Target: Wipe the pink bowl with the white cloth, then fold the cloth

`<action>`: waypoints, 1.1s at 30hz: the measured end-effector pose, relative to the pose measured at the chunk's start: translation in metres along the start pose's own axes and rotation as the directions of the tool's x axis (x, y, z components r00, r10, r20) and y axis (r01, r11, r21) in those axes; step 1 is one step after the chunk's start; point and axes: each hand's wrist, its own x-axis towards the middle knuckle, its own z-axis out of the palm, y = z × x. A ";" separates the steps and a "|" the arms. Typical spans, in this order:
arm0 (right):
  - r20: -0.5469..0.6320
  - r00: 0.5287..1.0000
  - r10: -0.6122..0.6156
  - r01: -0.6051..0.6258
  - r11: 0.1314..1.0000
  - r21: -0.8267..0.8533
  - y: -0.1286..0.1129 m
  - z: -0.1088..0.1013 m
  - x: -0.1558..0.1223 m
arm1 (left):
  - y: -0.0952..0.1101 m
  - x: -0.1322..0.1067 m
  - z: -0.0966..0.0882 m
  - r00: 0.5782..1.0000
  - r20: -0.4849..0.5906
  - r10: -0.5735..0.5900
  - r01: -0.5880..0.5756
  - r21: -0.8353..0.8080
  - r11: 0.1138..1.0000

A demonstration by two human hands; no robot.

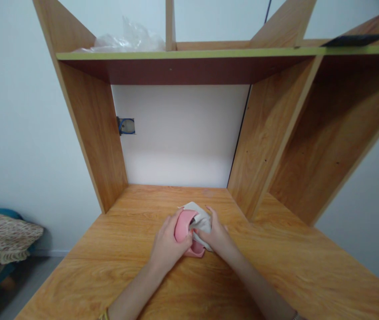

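Over the desk, a pink curved case (183, 223), shaped like a glasses case, stands open towards the right. My left hand (169, 244) is wrapped round its left side, with the thumb at the opening. A crumpled pale grey-white cloth (202, 221) lies against the case's open side, partly at its mouth. My right hand (218, 237) pinches this cloth, thumb at the opening and fingers over its far right side. Something small and dark shows between case and cloth, too little to name. Part of the case's inside is hidden by the cloth and my thumbs.
The wooden desk (109, 249) runs back to a white panel (182, 133) between upright boards. Above is a shelf (189, 54) bearing clear plastic wrap (129, 39) and a flat dark object (352, 41). A wall socket box (127, 126) and patterned fabric (5, 233) are to the left.
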 end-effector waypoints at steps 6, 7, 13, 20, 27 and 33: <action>0.050 0.999 0.018 -0.019 1.000 0.018 -0.005 -0.005 0.002 | 0.009 -0.001 -0.004 0.998 0.060 0.004 -0.007 0.038 0.999; 0.030 0.999 0.011 -0.010 1.000 -0.013 -0.007 -0.007 0.002 | 0.011 -0.001 -0.004 0.998 0.063 0.000 -0.003 0.040 0.999; -0.056 0.983 -0.177 0.165 0.970 -0.178 -0.018 -0.023 -0.001 | 0.013 -0.002 -0.006 0.997 0.081 0.013 -0.020 0.085 0.996; 0.077 0.990 -0.115 0.119 0.992 -0.041 -0.016 -0.024 -0.001 | 0.010 -0.002 -0.007 0.993 0.109 0.040 -0.053 0.118 0.992; 0.141 0.988 -0.066 0.051 0.993 0.104 -0.008 -0.017 -0.003 | 0.004 -0.001 -0.010 0.994 0.107 -0.025 0.020 0.048 0.999; -0.058 0.998 0.002 0.014 0.960 0.280 0.002 -0.006 0.001 | -0.008 -0.006 0.003 0.992 0.099 -0.080 0.099 -0.206 0.974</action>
